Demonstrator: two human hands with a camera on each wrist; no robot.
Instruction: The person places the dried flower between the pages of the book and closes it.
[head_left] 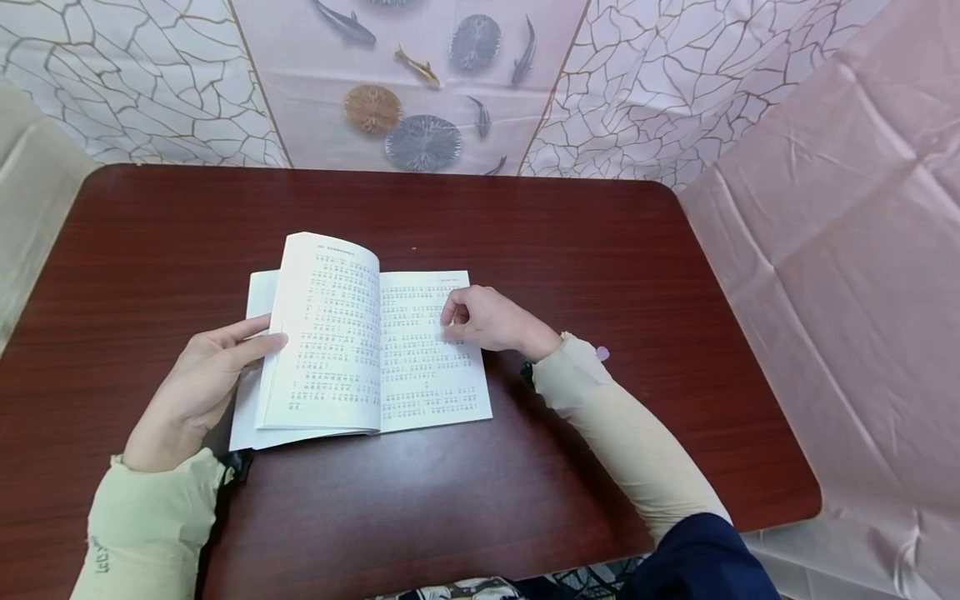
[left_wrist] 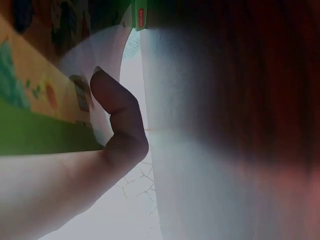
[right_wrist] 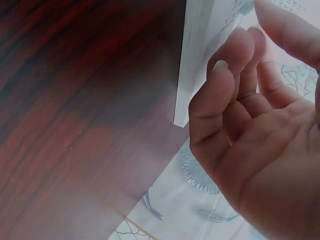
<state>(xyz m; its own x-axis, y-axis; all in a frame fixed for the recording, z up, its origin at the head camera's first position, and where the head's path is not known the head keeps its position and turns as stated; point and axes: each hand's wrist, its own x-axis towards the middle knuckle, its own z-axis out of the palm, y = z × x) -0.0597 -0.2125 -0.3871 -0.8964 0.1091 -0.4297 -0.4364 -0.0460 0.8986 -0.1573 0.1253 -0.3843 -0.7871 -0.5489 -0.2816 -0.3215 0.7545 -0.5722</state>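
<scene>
An open book [head_left: 431, 350] with printed text lies on the table, its left-hand pages raised in a curve. My left hand [head_left: 198, 379] grips the book's left edge, the thumb lying over the page edge and other fingers partly hidden behind. In the left wrist view, a bent finger of the left hand [left_wrist: 122, 120] shows against the book's colourful cover [left_wrist: 45, 100]. Over the right page hovers my right hand [head_left: 491, 319], its fingers loosely bent and no page visible between them. The right wrist view shows the right hand [right_wrist: 260, 120] beside the book's page block [right_wrist: 183, 75].
The book lies on a dark red-brown wooden table [head_left: 600, 267] with rounded corners. Patterned cloth [head_left: 420, 83] hangs behind its far edge, and a plain pinkish cloth [head_left: 840, 250] hangs along the right side.
</scene>
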